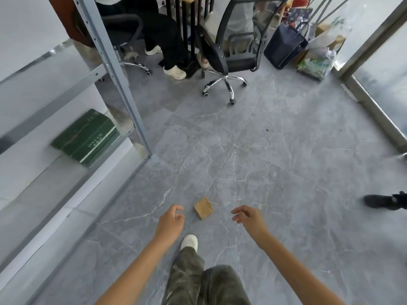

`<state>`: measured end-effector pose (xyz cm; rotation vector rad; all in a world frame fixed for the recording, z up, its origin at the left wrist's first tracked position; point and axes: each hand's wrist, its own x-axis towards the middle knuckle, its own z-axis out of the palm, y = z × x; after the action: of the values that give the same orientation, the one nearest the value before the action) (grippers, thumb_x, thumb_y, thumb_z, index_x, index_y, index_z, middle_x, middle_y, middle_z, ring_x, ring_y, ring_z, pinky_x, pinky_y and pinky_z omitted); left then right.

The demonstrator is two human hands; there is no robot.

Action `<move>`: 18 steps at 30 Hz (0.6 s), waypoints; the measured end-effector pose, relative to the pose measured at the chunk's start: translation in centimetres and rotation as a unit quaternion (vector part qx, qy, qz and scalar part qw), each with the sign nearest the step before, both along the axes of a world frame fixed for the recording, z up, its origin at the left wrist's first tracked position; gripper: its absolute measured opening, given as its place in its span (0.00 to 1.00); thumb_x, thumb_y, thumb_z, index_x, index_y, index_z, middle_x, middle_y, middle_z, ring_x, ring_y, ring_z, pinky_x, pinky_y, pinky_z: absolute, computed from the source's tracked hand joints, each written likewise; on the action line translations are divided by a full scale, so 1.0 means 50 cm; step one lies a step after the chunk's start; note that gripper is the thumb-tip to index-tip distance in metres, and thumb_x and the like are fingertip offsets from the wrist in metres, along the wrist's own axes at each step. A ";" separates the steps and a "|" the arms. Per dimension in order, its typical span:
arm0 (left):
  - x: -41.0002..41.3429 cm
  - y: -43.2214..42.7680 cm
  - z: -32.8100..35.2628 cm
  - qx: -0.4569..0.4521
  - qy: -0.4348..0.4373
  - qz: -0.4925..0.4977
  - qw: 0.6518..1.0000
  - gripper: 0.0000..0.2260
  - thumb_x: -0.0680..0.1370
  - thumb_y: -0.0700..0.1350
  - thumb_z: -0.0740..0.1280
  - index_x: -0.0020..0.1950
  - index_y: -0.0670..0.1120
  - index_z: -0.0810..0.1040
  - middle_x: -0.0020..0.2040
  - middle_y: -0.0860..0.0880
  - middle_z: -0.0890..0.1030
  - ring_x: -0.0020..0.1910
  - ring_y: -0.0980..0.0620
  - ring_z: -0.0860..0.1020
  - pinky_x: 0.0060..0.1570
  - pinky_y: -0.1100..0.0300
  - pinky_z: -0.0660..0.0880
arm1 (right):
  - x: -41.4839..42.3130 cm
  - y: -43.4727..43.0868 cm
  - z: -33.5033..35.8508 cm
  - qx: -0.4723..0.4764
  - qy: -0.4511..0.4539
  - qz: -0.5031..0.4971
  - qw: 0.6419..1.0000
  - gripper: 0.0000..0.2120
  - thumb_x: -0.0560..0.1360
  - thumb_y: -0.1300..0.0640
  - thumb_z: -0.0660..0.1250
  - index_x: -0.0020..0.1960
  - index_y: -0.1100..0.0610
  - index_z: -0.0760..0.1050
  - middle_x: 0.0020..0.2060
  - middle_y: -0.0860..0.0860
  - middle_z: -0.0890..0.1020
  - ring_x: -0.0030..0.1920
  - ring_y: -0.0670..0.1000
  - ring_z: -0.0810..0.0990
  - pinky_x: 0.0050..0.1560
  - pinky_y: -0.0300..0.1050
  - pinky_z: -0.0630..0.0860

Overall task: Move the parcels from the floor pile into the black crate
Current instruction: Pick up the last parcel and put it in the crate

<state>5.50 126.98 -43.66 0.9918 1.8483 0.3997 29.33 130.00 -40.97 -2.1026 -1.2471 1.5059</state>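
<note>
We see one small brown cardboard parcel [203, 208] lying alone on the grey floor tiles [286, 161], our left hand [170, 221] and right hand [248, 217] either side of it, both empty, fingers loosely curled, likely reaching; no black crate in view.

Grey marbled floor [275, 164] with pale veins, evenly lit. At left stands a metal rack [116, 73] with white shelves, and a green box [88, 137] lies on the lower one. Farther back are a mesh-backed chair [231, 45] and a second chair [125, 27], both on chrome bases. A dark bag [284, 47] stands by the metal-framed wall [374, 106] at right.
</note>
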 end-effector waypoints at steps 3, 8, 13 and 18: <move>-0.014 0.075 -0.125 -0.084 -0.008 -0.006 0.996 0.12 0.77 0.39 0.62 0.60 0.44 0.75 0.57 0.42 0.80 0.52 0.47 0.78 0.46 0.63 0.68 | -0.011 0.062 -0.110 -0.038 -0.022 0.008 0.999 0.15 0.76 0.70 0.54 0.51 0.64 0.79 0.40 0.56 0.81 0.44 0.54 0.78 0.53 0.48 0.75; -0.018 0.168 -0.443 -0.211 -0.017 -0.041 0.977 0.17 0.78 0.40 0.62 0.67 0.43 0.72 0.65 0.43 0.75 0.63 0.45 0.74 0.61 0.58 0.69 | -0.016 0.156 -0.406 -0.083 -0.075 0.039 0.993 0.15 0.77 0.68 0.55 0.55 0.61 0.79 0.45 0.55 0.80 0.43 0.53 0.77 0.46 0.44 0.73; 0.013 0.252 -0.844 -0.270 -0.051 -0.073 0.959 0.21 0.79 0.39 0.58 0.73 0.42 0.64 0.72 0.41 0.67 0.70 0.44 0.68 0.68 0.52 0.66 | -0.017 0.247 -0.807 -0.096 -0.098 0.098 0.986 0.20 0.77 0.69 0.56 0.67 0.61 0.72 0.64 0.58 0.75 0.64 0.56 0.74 0.62 0.45 0.69; 0.051 0.280 -1.178 -0.328 -0.124 -0.103 0.931 0.29 0.79 0.40 0.60 0.77 0.44 0.52 0.77 0.44 0.55 0.71 0.48 0.63 0.65 0.56 0.65 | -0.014 0.289 -1.170 -0.152 -0.070 0.201 0.965 0.26 0.79 0.63 0.57 0.76 0.59 0.57 0.75 0.56 0.62 0.73 0.56 0.63 0.70 0.45 0.60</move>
<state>8.04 141.00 -102.56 0.6227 1.4690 -0.2133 28.64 144.47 -99.49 -2.2763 -1.6706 1.8427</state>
